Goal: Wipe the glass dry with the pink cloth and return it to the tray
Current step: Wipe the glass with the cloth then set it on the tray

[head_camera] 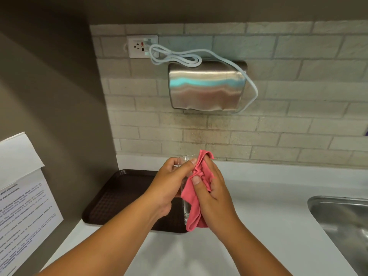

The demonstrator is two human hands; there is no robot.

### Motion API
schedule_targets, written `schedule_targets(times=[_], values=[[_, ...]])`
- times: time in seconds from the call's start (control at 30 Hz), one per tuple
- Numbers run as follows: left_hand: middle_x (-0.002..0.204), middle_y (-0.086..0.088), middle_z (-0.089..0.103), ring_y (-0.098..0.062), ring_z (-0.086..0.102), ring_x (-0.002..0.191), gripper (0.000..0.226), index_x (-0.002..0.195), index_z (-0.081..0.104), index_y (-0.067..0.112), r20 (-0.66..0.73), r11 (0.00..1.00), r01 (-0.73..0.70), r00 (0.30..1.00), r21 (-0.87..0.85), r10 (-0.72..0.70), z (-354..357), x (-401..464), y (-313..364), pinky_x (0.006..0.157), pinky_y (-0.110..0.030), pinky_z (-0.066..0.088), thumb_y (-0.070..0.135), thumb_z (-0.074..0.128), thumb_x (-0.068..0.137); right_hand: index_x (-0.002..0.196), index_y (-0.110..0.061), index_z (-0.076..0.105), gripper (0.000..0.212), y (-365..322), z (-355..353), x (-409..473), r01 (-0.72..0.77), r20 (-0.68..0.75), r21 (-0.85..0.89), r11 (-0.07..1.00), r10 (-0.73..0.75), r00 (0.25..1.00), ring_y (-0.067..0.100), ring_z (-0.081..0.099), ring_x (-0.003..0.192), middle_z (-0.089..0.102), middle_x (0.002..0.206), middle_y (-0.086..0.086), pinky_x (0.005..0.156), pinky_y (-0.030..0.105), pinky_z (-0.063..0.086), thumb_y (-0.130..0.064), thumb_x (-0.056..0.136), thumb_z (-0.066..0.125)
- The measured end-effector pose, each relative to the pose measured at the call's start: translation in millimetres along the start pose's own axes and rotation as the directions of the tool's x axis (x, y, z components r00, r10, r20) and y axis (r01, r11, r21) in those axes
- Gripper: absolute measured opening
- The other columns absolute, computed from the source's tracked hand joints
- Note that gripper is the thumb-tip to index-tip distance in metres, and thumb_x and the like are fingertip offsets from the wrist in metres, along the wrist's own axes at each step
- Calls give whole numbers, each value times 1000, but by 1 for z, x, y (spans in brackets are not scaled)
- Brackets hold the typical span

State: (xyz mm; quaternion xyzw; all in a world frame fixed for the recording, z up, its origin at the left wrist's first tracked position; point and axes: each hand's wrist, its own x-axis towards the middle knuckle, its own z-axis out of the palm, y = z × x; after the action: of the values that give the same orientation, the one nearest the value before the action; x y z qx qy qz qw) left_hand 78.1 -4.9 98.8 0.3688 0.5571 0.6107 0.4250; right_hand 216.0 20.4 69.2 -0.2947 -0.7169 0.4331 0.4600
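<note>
Pink cloth [196, 193] is pressed against the glass [184, 162] at lower centre of the frame: the right hand [214, 188] is closed on the cloth, the left hand [171, 182] is closed around the glass, held above the right edge of the brown tray [119, 196]. Wiping seems to be under way. Next comes setting the glass down on the tray, whose surface looks free. A sink [342, 220] lies at lower right, a paper notice [22, 196] at left, neither in the way.

Clear glass [186, 208] held upright above the dark brown tray [119, 196] — crumpled pink cloth [196, 196] pressed against its side.
</note>
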Motion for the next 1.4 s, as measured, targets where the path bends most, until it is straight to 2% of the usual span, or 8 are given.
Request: schedule_targets(times=[0.23, 0.5, 0.63, 0.8, 0.97, 1.23, 1.33, 1.4], values=[[80, 3, 83, -10, 80, 69, 47, 104, 64, 19, 15, 999, 32, 999, -4, -32, -1, 0, 0, 55, -21, 58, 61, 78, 89, 126, -77, 50, 39, -5, 1, 18, -82, -23, 148, 986, 86, 996, -1, 67, 125, 67, 138, -22, 105, 25, 55, -54, 95, 58], [84, -1, 81, -20, 76, 76, 51, 106, 68, 20, 0, 997, 60, 998, -49, -60, -2, -1, -8, 71, -36, 62, 64, 82, 83, 136, -50, 61, 33, 1, -10, 22, -234, 100, 370, 899, 212, 972, 9, 74, 120, 78, 128, -16, 92, 20, 59, -32, 113, 45], [114, -20, 82, -22, 76, 88, 68, 128, 70, 10, -30, 993, 79, 996, -91, -82, -3, 2, -6, 77, -36, 59, 63, 78, 86, 140, -71, 39, 51, 14, -5, -7, -155, 125, 228, 961, 129, 984, -13, 56, 133, 57, 140, -46, 101, 10, 49, -46, 100, 57], [121, -23, 79, -24, 74, 91, 66, 124, 72, 10, -5, 997, 67, 998, -43, -67, 1, 2, -5, 84, -39, 58, 64, 76, 87, 155, -65, 15, 76, 19, 4, -23, -25, 123, 21, 999, 22, 992, -24, 24, 148, 16, 170, -37, 105, -3, 32, -33, 101, 58], [101, -11, 83, -21, 76, 87, 47, 108, 66, 19, 49, 997, 73, 996, -28, -72, 5, 4, -13, 73, -32, 60, 61, 77, 90, 156, -59, 26, 73, 9, -4, 5, -79, 38, 136, 988, 74, 996, 1, 45, 150, 38, 169, -15, 124, 35, 42, -44, 94, 62], [89, -5, 80, -21, 74, 79, 55, 108, 70, 19, 31, 997, 54, 998, -63, -52, 4, 3, -13, 83, -42, 57, 64, 84, 80, 155, -34, 47, 48, 16, -13, 17, -287, 143, 495, 820, 249, 958, 24, 72, 127, 75, 137, 5, 110, 45, 56, -46, 109, 45], [89, -2, 83, -14, 76, 72, 51, 116, 70, 18, -11, 995, 72, 997, -63, -73, -2, 7, -7, 81, -40, 56, 60, 78, 88, 150, -58, 44, 46, 20, -5, -5, -261, 133, 368, 892, 228, 965, 1, 71, 121, 73, 133, -24, 94, 29, 63, -60, 104, 48], [90, -2, 83, -14, 77, 73, 59, 121, 70, 17, -24, 996, 72, 997, -58, -73, -6, 9, -5, 79, -37, 56, 63, 78, 85, 141, -82, 31, 48, 16, 1, -23, -166, 124, 184, 969, 144, 982, -17, 54, 132, 50, 147, -46, 107, 28, 54, -59, 102, 47]])
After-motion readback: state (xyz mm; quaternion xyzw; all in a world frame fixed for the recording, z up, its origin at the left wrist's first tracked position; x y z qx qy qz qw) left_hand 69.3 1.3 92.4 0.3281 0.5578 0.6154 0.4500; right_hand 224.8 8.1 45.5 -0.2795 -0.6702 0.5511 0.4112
